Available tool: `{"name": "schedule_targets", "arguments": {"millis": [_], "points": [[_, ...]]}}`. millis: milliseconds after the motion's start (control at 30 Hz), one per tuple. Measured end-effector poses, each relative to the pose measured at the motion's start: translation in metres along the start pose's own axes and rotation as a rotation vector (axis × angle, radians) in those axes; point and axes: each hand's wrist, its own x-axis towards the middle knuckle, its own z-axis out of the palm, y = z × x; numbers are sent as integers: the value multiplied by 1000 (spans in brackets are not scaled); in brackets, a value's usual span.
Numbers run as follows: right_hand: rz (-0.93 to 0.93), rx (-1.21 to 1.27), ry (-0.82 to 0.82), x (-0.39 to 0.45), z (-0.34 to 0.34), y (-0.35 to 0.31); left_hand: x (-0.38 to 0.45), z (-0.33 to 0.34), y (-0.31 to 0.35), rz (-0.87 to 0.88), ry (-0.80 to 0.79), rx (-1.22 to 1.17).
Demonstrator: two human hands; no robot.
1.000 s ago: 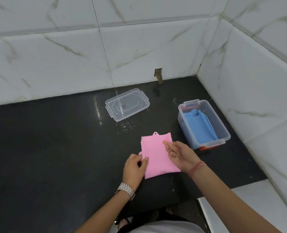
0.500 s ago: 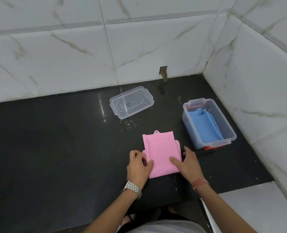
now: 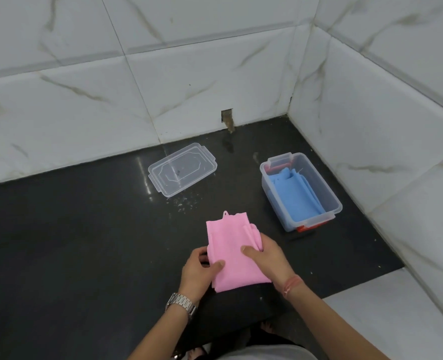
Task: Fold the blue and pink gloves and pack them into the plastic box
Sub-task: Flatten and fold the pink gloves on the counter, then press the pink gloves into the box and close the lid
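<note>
A folded pink glove point(image 3: 228, 245) lies on the black counter in front of me, its small hanging loop pointing away. My left hand point(image 3: 199, 274) grips its left edge, thumb on top and fingers under. My right hand point(image 3: 267, 255) grips its right side, thumb pressed on the cloth and fingers curled round the folded edge. To the right stands the clear plastic box point(image 3: 329, 196) with red clips; a folded blue glove point(image 3: 297, 196) lies inside it.
The box's clear lid point(image 3: 182, 168) lies flat near the back wall. White marble tiles close the back and right sides. The black counter point(image 3: 72, 242) ends at a white ledge point(image 3: 386, 315) at lower right.
Both hands have closed on the pink glove's sides; half a second ago the right hand lay flat beside it. The glove's right edge now bunches under my right fingers.
</note>
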Motion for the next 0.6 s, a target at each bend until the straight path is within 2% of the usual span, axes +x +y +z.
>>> {"name": "schedule_targets", "arguments": {"millis": [100, 200, 300, 367, 467, 600], "points": [[-93, 13, -103, -7, -17, -16, -7, 2, 5, -88, -150, -315], [-116, 115, -143, -9, -50, -36, -10, 10, 22, -168, -396, -589], [-144, 221, -165, -2, -93, -54, -6, 29, 54, -146, -615, -754], [-189, 257, -196, 6, -122, -65, -1, 46, 83, -63, -605, -745], [-212, 313, -141, 29, -163, -77, 16, 73, 127, 92, -435, -555], [-118, -102, 61, 82, -192, -79, 41, 107, 164, 140, -283, -310]]}}
